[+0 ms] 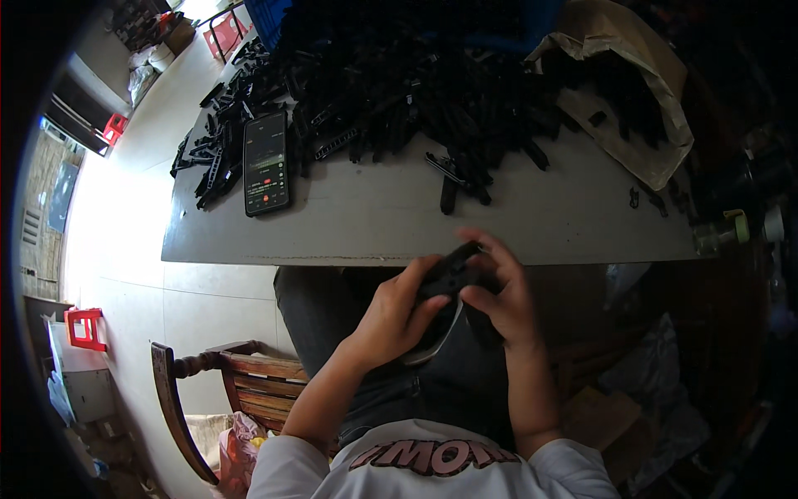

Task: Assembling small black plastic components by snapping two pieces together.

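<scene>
A small dark plastic part (449, 273) is held between my two hands, just off the front edge of the table and above my lap. My left hand (392, 314) is closed on its left end, thumb below and fingers over the top. At its other end, my right hand (505, 291) pinches it with the thumb, while the index finger is raised and somewhat blurred. Beneath the part, a thin white strip (440, 343) curves down over my lap. The part's exact kind is too dark to make out.
A large heap of black plastic pieces (391, 91) covers the back of the table (349, 224). A phone (266, 166) with a lit screen lies at the left. A brown paper bag (665, 158) holding more black pieces, and a bottle (721, 235), are at the right.
</scene>
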